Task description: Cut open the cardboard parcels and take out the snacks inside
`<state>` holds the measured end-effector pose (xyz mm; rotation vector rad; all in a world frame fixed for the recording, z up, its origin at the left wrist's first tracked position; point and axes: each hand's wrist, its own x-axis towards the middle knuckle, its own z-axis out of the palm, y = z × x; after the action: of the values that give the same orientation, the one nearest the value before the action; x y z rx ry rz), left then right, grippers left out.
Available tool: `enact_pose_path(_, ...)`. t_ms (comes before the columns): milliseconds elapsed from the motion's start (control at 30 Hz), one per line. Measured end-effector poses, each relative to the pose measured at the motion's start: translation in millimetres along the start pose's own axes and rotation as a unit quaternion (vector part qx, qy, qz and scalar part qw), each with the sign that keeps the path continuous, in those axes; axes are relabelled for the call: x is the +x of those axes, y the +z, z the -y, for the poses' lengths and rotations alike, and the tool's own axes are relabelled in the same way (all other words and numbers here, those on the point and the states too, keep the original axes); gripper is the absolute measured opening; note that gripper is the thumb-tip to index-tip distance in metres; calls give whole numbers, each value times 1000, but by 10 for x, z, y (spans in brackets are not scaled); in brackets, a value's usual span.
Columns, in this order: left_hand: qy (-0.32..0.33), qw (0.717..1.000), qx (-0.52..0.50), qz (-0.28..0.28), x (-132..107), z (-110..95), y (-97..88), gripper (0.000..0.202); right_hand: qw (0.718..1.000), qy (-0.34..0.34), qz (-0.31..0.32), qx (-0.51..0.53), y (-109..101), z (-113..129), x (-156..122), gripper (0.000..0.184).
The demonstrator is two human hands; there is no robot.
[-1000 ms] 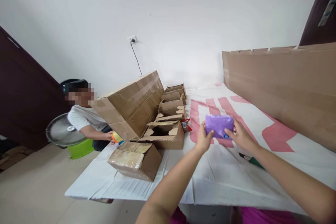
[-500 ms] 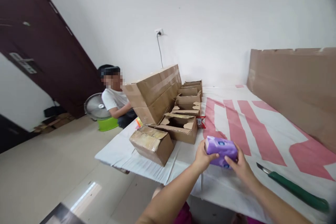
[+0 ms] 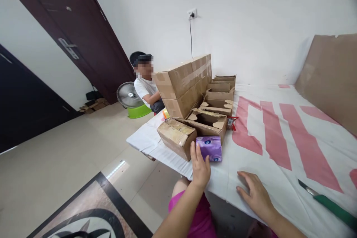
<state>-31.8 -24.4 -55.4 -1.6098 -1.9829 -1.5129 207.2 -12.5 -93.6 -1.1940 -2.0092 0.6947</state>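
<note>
At the near edge of the desk (image 3: 231, 173), the right hand (image 3: 256, 197) hangs with nothing in it, its fingers spread and loosely curled, well apart from the purple package (image 3: 213, 149) that both hands gripped a moment ago. To its right lies a green-handled knife (image 3: 331, 206), blade pointing away from the person. The left hand (image 3: 200, 169) is also unclamped now: its fingers lie extended along the left side of the package, and whether they press against it cannot be told. The package itself has come down leftward onto the cloth, just beside a closed cardboard box (image 3: 176, 136) and in front of an open box (image 3: 208, 129); whether it touches either one is unclear. The change means that the desk, rather than the hands, appears to bear its weight, and that it sits outside the boxes. Beyond it, a red packet (image 3: 233, 122) lies beside the row of open boxes, which runs back alongside stacked cartons (image 3: 184, 91). A small yellow and orange object (image 3: 166, 114) shows near the cartons' base. Farther off, another person (image 3: 143, 87) in a white shirt sits low near a fan (image 3: 130, 95), with the wall (image 3: 251, 26) behind.
</note>
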Motion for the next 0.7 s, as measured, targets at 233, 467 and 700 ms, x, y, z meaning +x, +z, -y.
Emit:
enact_pose_path(233,49,971,112,204,-1,-192,165,63,999,-27,15,-16,-46,21,-3,30)
enact_pose_path(467,15,965,84,248,283,-66,253,61,998,-48,22,-20,-58,39,-7,25)
enact_pose_path(700,107,994,21,-1,307,82,-271,48,998,-65,19,-17,-29,-5,-9,24)
